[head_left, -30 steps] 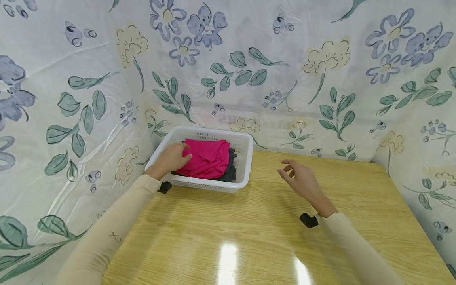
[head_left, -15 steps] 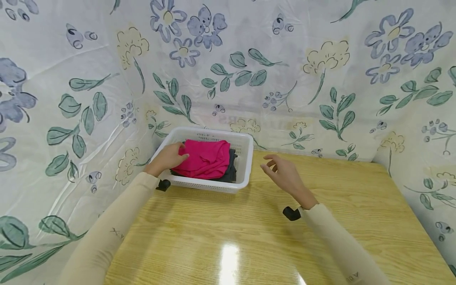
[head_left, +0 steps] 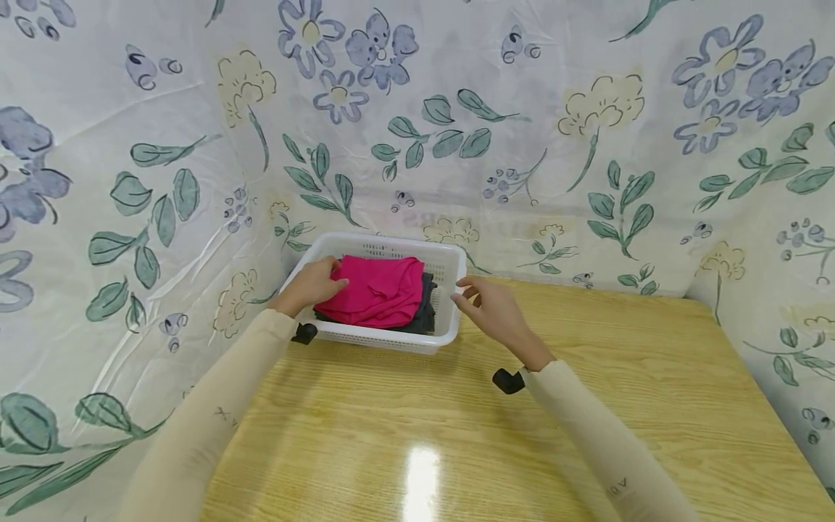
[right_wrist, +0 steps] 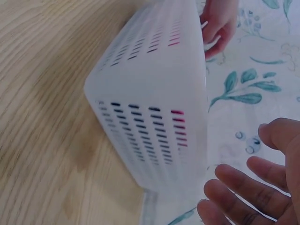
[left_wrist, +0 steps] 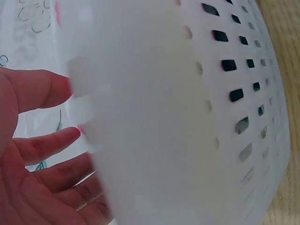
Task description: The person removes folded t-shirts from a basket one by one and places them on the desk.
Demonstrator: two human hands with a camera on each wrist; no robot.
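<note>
A white plastic basket point(head_left: 375, 338) with slotted walls holds a folded bright pink cloth point(head_left: 378, 290) lying on dark grey cloth point(head_left: 426, 313). My left hand point(head_left: 309, 285) reaches over the basket's left side, its loosely bent fingers at the pink cloth's left edge. In the left wrist view, the thumb and spread fingertips point(left_wrist: 70, 136) show past the basket's rim. At the right rim is my right hand point(head_left: 496, 313), fingers relaxed and slightly bent. The right wrist view shows its thumb and fingers point(right_wrist: 225, 197) apart, with nothing between them.
The basket stands at the back left of a wooden table point(head_left: 365, 420). Behind it and to the left hangs a floral sheet point(head_left: 417, 181). More tabletop extends to the right and front. A small black device point(head_left: 509, 380) is strapped under each wrist.
My right hand has moved left across the table to the basket's right rim. The left hand has stayed almost still at the basket's left side; basket and cloths have not moved.
</note>
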